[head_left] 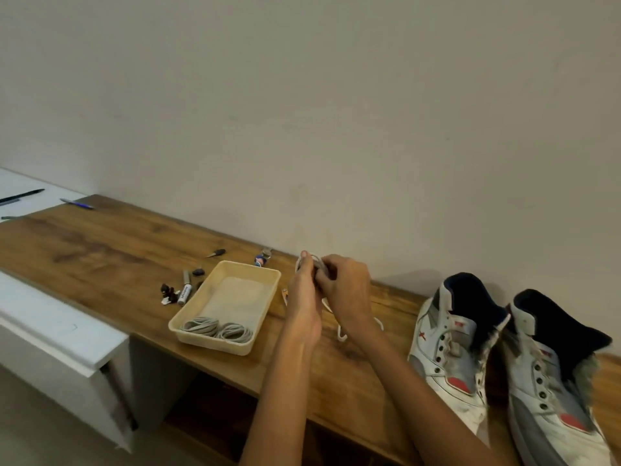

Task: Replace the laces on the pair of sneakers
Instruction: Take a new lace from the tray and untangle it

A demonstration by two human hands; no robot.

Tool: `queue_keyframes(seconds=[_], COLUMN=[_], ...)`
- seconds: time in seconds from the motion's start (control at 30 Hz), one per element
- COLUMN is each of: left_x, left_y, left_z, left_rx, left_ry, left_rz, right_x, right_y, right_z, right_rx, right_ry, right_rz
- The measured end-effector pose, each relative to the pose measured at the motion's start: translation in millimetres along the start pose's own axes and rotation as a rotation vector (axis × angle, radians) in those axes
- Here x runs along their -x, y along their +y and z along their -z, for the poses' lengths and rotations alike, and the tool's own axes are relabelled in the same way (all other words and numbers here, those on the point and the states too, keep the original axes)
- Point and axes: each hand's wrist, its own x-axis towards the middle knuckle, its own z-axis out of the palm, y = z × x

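Note:
Two white, grey and red high-top sneakers stand side by side at the right of the wooden table, the left sneaker (450,351) and the right sneaker (551,385), both with bare eyelets. My left hand (304,297) and my right hand (346,290) meet above the table and together hold a coiled white lace (317,264). Its loose end (342,332) trails down onto the table beneath my right wrist. A cream tray (265,297) to the left holds two coiled grey laces (216,327).
Small items lie left of and behind the tray: a marker (185,290), dark bits (168,292), a small tool (216,253) and a keyring-like object (262,258). Pens (77,204) lie far left. A white cabinet (50,334) adjoins the table. The wall runs close behind.

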Motion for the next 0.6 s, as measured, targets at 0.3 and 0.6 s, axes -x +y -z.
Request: queue_keyframes(seconds=[0.3,0.6], left_x=[-18,-32], left_y=[31,6], left_z=[69,184], left_rx=[-0.496,-0.726], left_ry=[0.582,0.812], left_rz=[-0.361,-0.279], right_x=[-21,-17], right_y=[3,-6], right_z=[-28,-52], right_rx=[-0.159,-0.219], right_ry=[-0.077,-0.258], right_rz=[-0.226,-0.240])
